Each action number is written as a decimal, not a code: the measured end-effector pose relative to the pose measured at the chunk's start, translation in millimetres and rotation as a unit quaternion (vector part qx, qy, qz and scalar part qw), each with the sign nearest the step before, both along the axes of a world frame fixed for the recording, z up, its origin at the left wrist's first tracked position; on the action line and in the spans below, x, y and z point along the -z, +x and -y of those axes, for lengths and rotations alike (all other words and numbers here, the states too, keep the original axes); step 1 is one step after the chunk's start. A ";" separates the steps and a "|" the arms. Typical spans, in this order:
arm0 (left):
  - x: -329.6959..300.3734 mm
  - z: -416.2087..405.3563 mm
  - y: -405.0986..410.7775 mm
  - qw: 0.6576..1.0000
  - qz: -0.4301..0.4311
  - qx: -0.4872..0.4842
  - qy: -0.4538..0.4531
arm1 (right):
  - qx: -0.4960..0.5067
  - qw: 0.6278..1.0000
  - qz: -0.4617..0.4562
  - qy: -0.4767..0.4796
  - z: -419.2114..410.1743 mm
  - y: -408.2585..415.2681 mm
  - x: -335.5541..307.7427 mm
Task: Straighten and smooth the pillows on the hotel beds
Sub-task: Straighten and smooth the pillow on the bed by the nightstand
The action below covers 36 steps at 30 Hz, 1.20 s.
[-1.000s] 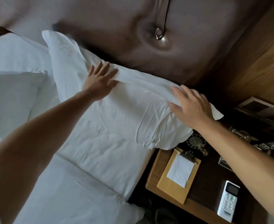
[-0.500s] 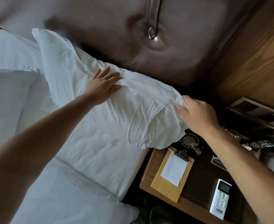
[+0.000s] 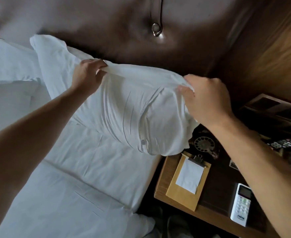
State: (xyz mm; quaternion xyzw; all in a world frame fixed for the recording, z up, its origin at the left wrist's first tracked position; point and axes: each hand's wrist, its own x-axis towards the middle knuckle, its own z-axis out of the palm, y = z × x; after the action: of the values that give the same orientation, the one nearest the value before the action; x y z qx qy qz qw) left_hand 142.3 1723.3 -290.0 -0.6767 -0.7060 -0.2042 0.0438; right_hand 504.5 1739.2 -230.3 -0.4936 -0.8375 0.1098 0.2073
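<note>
A white pillow [image 3: 131,109] hangs lifted above the bed's right side, wrinkled and sagging toward the nightstand. My left hand [image 3: 88,74] pinches the pillow's top edge near its middle. My right hand [image 3: 208,97] grips the same edge at the right end, fingers closed on bunched fabric. A second white pillow [image 3: 9,93] lies flat at the left, partly under the first. The white bed sheet [image 3: 76,177] below shows creases.
A brown padded headboard [image 3: 124,35] with a reading lamp [image 3: 156,30] stands behind. On the wooden nightstand [image 3: 215,189] at right are a clipboard with notepad [image 3: 189,177], a white remote [image 3: 240,205], a rotary phone [image 3: 204,143] and a dark remote [image 3: 285,143]. Wood wall panel [image 3: 270,48] at right.
Both hands went from resting flat on the pillow to closing on its top edge. The pillow has been raised off the bed and now hangs from their grip.
</note>
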 end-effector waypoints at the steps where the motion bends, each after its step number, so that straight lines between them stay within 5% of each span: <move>1: -0.9 -2.3 6.9 1.000 0.015 -0.006 0.004 | 0.014 1.000 0.005 -0.004 -9.8 7.1 -6.8; 8: 34.7 13.0 44.5 0.998 0.017 0.032 -0.048 | 0.078 0.973 0.169 -0.135 -4.2 36.2 39.7; 10: 44.6 14.8 46.8 0.999 0.013 0.036 -0.036 | 0.104 0.971 0.156 -0.148 -0.8 41.9 52.2; 15: 47.8 17.9 56.1 0.996 -0.007 0.082 -0.046 | 0.027 0.994 0.104 -0.002 13.2 34.9 61.1; 24: 53.6 35.4 74.3 0.989 -0.062 0.094 -0.096 | -0.038 0.973 0.221 -0.052 21.5 22.1 79.0; 30: 25.1 56.7 81.7 0.996 -0.017 0.072 -0.050 | -0.032 0.980 0.191 -0.038 19.6 20.8 47.7; 36: -51.1 98.5 83.4 0.996 -0.057 0.014 0.060 | -0.076 0.997 0.024 0.002 26.5 23.9 -17.2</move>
State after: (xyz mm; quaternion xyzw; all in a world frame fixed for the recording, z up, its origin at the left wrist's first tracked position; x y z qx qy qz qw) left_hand 225.8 1624.8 -238.9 -0.6934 -0.6791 -0.2079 0.1216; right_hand 528.5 1712.7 -213.1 -0.4302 -0.8777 0.1115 0.1794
